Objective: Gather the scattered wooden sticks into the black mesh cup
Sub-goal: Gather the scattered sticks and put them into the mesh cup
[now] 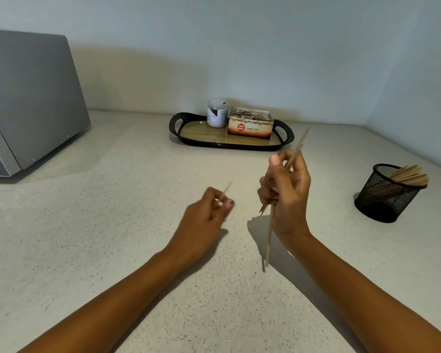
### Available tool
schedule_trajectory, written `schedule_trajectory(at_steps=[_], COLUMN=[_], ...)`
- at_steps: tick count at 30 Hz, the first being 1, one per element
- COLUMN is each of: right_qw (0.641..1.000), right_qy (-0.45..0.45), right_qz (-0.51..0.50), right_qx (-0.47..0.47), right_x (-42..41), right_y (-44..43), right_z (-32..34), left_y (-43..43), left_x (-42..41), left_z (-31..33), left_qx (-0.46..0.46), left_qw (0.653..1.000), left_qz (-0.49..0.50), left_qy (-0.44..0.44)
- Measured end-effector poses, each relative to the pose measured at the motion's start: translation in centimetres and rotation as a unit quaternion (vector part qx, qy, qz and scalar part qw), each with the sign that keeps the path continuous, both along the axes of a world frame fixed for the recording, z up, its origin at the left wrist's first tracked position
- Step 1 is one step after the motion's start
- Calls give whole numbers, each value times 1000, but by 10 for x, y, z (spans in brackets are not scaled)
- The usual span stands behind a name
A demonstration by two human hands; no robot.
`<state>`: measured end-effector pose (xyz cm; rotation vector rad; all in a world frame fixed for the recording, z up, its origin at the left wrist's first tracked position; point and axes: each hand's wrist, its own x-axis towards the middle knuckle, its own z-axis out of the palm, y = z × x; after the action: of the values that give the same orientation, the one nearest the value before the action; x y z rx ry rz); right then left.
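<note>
A speckled worktop (112, 238) runs into a pale corner. The right grip (288, 197) curls round a bundle of sticks (269, 238). Their long axis is near upright, with the tops tilted away to the right. The left grip (206, 212) pinches one stick (226, 189), which is blurred. The cup (385, 197) stands well apart to the right, nearer the right grip, with other sticks (410, 175) leaning over its right rim. The bundle likely needs to travel right, then drop end-first into the mouth.
</note>
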<state>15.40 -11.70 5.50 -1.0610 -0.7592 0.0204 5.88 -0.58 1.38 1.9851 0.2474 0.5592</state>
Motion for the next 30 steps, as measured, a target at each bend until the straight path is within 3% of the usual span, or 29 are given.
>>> schedule_trajectory(at_steps=[5, 10, 14, 16, 19, 21, 23, 25, 28, 30], right_qw=[999, 993, 981, 987, 977, 950, 933, 927, 918, 931], right_qy=[24, 110, 151, 151, 127, 115, 101, 53, -43, -28], right_qz=[-10, 34, 66, 37, -20, -23, -1, -1, -86, -103], right_qx=[24, 19, 100, 47, -172, -290, -345, -371, -386, -349], right_x=[-7, 1, 14, 21, 21, 13, 4, -4, -5, -5], right_y=[5, 4, -10, -20, -23, -15, -3, 7, 16, 16], right_z=[6, 14, 28, 31, 15, 0, -10, -17, -29, -34], left_y=[-34, -30, -27, -22, -12, -8, -10, -13, -15, -19], left_x=[11, 11, 7, 11, 21, 25, 27, 27, 29, 28], left_z=[-1, 6, 3, 0, -7, -12, -11, -8, -5, -7], left_qx=[28, -37, -143, -176, -230, -195, -113, -52, 13, 44], left_qw=[997, 992, 986, 983, 972, 979, 990, 994, 997, 997], left_qz=[-68, -121, -85, -54, -25, -40, -72, -88, -67, -49], left_qy=[29, 19, -4, -19, -44, -51, -39, -28, -31, -42])
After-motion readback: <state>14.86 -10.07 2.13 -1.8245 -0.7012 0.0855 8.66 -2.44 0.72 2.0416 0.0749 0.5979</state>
